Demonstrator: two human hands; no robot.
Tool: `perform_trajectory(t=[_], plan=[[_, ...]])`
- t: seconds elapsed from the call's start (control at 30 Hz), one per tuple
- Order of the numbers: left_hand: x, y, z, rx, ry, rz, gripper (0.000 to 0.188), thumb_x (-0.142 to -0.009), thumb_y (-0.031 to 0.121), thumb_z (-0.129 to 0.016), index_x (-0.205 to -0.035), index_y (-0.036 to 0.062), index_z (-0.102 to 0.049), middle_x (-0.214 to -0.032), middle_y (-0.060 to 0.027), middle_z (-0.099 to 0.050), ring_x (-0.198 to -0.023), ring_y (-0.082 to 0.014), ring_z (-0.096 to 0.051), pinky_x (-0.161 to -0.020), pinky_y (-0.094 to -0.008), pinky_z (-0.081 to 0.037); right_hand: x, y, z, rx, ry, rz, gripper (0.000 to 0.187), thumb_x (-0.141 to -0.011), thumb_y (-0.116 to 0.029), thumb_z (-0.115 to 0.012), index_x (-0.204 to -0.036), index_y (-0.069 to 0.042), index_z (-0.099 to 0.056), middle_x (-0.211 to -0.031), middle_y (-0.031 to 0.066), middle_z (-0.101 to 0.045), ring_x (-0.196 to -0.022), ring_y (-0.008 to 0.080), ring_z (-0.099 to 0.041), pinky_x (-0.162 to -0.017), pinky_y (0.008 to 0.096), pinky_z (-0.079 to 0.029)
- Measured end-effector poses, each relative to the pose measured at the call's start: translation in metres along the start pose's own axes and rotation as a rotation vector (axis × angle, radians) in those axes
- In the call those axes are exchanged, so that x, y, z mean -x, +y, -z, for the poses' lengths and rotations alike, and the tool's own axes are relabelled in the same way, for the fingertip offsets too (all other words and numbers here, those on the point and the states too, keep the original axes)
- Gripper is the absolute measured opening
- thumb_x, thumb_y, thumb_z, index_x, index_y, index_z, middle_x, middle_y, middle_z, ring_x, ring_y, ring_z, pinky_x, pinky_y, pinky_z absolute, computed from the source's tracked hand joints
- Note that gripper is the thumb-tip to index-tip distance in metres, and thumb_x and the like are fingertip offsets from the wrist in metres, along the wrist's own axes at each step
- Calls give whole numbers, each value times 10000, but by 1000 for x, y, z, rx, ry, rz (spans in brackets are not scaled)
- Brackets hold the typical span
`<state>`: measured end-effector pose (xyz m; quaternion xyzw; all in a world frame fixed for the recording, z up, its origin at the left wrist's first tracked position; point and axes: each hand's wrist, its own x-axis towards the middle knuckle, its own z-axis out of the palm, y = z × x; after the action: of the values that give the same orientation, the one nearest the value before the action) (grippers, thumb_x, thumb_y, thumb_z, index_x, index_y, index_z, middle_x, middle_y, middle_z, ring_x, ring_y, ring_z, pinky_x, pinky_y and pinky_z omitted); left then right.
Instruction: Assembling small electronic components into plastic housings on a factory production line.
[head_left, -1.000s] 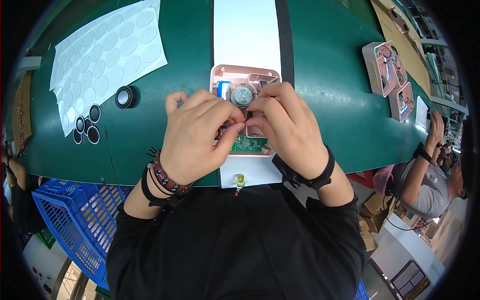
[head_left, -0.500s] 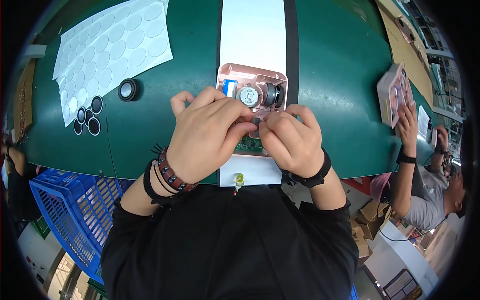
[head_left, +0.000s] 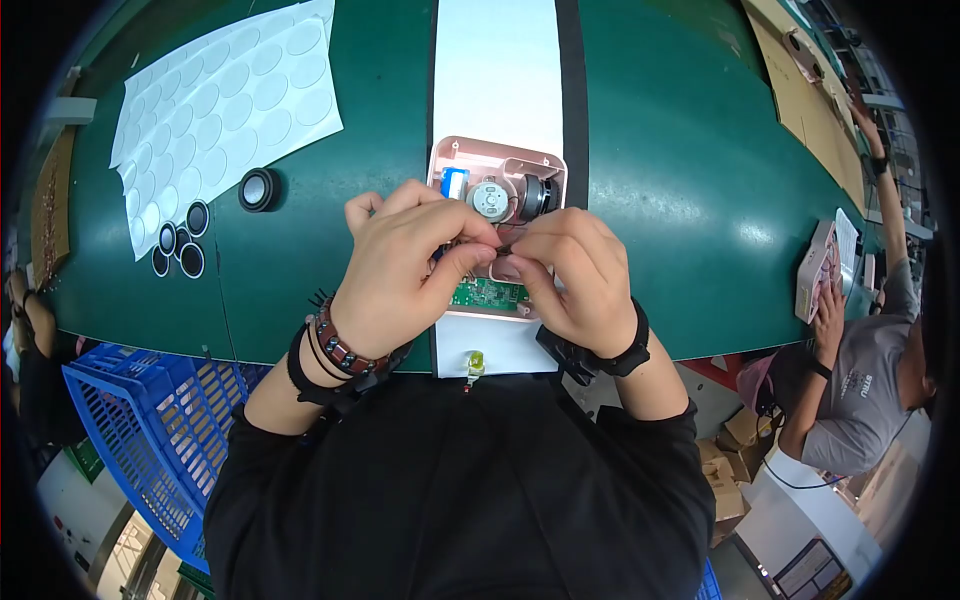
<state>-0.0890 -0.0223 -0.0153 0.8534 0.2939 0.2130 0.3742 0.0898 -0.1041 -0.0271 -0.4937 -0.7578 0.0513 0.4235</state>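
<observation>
A pink plastic housing [head_left: 497, 148] lies open on the white strip in front of me. Inside it sit a round silver motor [head_left: 490, 199], a blue cylindrical battery [head_left: 455, 183], a black round speaker [head_left: 540, 195] and a green circuit board [head_left: 488, 294] along the near side. My left hand [head_left: 405, 255] and my right hand [head_left: 578, 278] meet above the housing's middle, thumbs and forefingers pinched together. Between their fingertips is a small dark part [head_left: 504, 250], mostly hidden, its kind unclear. Thin wires run near the motor.
White sheets of round stickers [head_left: 235, 105] cover the far left, with a loose black speaker [head_left: 260, 189] and several black rings [head_left: 191, 260] beside them. A blue crate [head_left: 150, 430] stands lower left. At right, a co-worker's hand [head_left: 828, 320] touches another pink housing [head_left: 812, 275].
My fingertips have drawn together over the housing, my right hand shifting slightly left and uncovering more circuit board. The co-worker's housing has moved nearer to them, and one arm now reaches away.
</observation>
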Motion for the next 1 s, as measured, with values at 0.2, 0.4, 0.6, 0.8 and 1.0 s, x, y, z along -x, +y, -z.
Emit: perform_trajectory(t=[0.2, 0.4, 0.6, 0.8, 1.0], plan=[[-3, -5, 5, -19, -46, -11, 36, -835, 186, -662, -825, 157, -644, -756, 75, -614, -825, -134, -543, -799, -365, -242, -4, 0, -4, -64, -21, -184, 182, -712, -3, -709, -819, -30, -564, -785, 77, -574, -677, 239, -593, -607, 332, -476], [-2, 6, 1, -99, -25, -62, 60, -814, 157, -674, -815, 157, -614, -739, 72, -605, -814, -137, -549, -774, -374, -242, 0, -2, -3, -92, 60, -230, 228, -719, 71, -697, -888, -11, -568, -860, 109, -569, -655, 212, -572, -578, 304, -470], [-1, 10, -1, -147, 17, -81, 72, -799, 136, -675, -794, 154, -606, -736, 70, -609, -806, -137, -553, -757, -381, -241, 6, -4, 1, 16, 32, -122, 265, -711, 2, -750, -930, -28, -603, -884, 102, -562, -727, 211, -588, -592, 296, -486], [-2, 7, 0, -214, 65, -154, 67, -777, 123, -685, -792, 157, -630, -745, 69, -615, -816, -132, -549, -752, -375, -239, 1, -1, 0, -6, 8, -130, 291, -657, -126, -773, -886, -34, -619, -910, 72, -576, -738, 225, -585, -631, 322, -482], [-2, 11, -2, -291, 107, -158, 51, -794, 144, -679, -811, 165, -636, -762, 78, -623, -835, -124, -551, -758, -387, -238, 1, 3, 0, 92, 7, -60, 275, -636, -144, -798, -835, -65, -626, -869, 43, -586, -740, 206, -576, -650, 316, -455]])
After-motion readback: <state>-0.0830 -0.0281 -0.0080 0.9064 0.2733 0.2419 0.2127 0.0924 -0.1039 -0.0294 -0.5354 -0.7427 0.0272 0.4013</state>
